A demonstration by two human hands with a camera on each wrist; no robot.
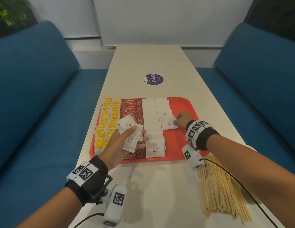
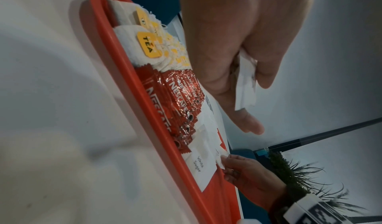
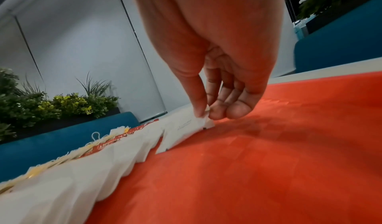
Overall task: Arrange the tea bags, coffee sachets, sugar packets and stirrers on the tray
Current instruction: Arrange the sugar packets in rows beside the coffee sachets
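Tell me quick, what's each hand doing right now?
Left hand: gripping a small stack of white sugar packets above the tray.
Right hand: pinching one sugar packet lying on the tray.

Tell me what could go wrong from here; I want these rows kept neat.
The left hand holds several loose sugar packets over the coffee sachets; one could slip and muddle that row. The right hand, pinching a packet by its edge, might nudge neighbouring packets. The stirrers still lie off the tray.
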